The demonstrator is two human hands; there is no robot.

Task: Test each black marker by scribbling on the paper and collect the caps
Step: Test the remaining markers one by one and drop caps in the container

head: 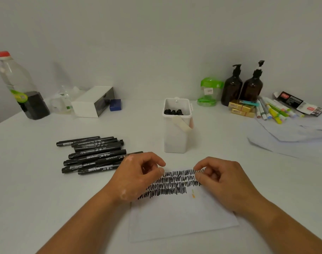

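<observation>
Black markers (94, 154): heaped on desk (37, 189) just left of paper (184, 217). Light, rigid, smooth-barrelled, likely to roll; best pinched mid-barrel, cap pulled endwise. Caps (173, 112): in white tub (175, 138) beyond paper. Left hand (136, 176), right hand (224, 182): apart over paper, loosely curled, seemingly empty.

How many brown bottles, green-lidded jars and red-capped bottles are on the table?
Brown bottles: 2
Green-lidded jar: 1
Red-capped bottle: 1
Total: 4
</observation>
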